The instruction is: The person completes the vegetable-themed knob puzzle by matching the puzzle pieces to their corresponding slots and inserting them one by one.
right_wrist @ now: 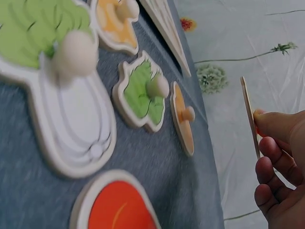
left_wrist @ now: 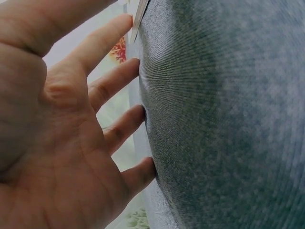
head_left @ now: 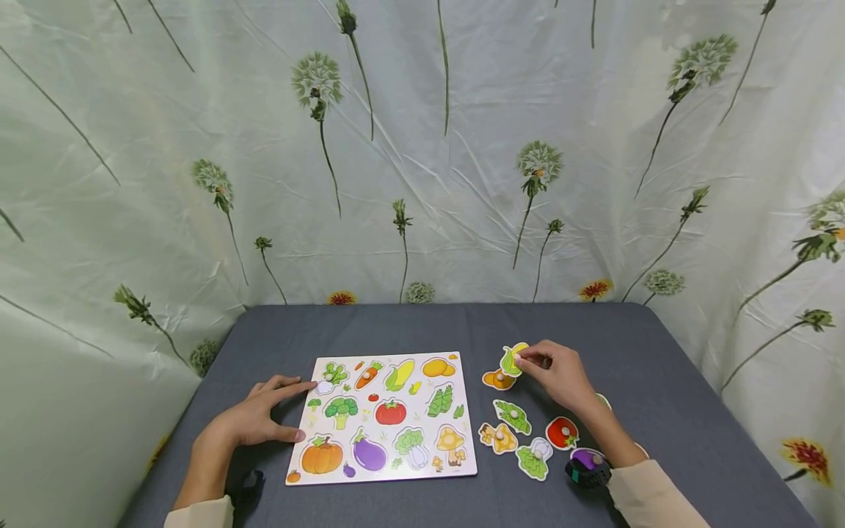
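Observation:
My right hand [head_left: 557, 372] pinches the corn puzzle piece [head_left: 508, 362] by its knob, lifted over the orange, potato-like piece [head_left: 496, 380]. In the right wrist view the corn piece [right_wrist: 250, 114] is seen edge-on at the fingertips. My left hand [head_left: 254, 416] lies spread at the left side of the wooden vegetable puzzle board [head_left: 376, 469]. Its index finger and thumb touch the board's edge, while the other fingertips [left_wrist: 138, 112] press on the cloth. Knobbed carrot [head_left: 368, 377] and turnip [head_left: 333, 375] pieces sit in the board; other pictures there show no knobs.
Right of the board lie loose pieces: asparagus [head_left: 512, 416], mushroom [head_left: 498, 438], bok choy [head_left: 533, 460], tomato [head_left: 562, 433] and eggplant [head_left: 587, 460], the last partly hidden by a dark wrist device [head_left: 587, 475]. A grey cloth [head_left: 389, 328] covers the table; a floral curtain hangs behind.

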### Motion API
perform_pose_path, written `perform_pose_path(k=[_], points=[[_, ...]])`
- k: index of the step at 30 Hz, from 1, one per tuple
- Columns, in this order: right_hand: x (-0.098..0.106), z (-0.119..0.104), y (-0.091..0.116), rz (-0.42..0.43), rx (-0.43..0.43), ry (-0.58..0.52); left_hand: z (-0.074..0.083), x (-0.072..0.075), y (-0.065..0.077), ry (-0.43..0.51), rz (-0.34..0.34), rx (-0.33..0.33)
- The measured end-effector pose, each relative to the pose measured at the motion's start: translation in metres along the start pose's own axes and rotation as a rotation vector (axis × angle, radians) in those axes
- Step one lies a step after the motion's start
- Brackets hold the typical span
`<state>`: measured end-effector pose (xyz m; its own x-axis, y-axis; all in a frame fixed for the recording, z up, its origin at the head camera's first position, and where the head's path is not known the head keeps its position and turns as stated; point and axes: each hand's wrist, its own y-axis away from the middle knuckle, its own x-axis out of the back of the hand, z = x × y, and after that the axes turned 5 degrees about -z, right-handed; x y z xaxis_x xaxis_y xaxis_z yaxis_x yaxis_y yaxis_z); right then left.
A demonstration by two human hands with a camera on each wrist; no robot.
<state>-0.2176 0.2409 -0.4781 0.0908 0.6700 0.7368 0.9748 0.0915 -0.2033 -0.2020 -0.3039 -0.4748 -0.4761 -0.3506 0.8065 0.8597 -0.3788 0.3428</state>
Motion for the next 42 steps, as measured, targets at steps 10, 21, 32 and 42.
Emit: perform_pose_path(k=[10,21,32,42], points=[[-0.007,-0.018,-0.010,-0.030,0.026,-0.051,0.001,0.000,-0.001,0.006,0.001,0.006],[-0.024,-0.043,-0.025,-0.070,0.070,-0.132,-0.001,0.001,0.001,0.001,0.000,0.002],[-0.046,-0.059,-0.031,-0.095,0.088,-0.157,0.000,0.000,0.000,0.002,-0.005,0.002],[-0.064,-0.075,-0.036,-0.117,0.095,-0.181,0.000,0.000,-0.001,0.004,-0.010,0.013]])
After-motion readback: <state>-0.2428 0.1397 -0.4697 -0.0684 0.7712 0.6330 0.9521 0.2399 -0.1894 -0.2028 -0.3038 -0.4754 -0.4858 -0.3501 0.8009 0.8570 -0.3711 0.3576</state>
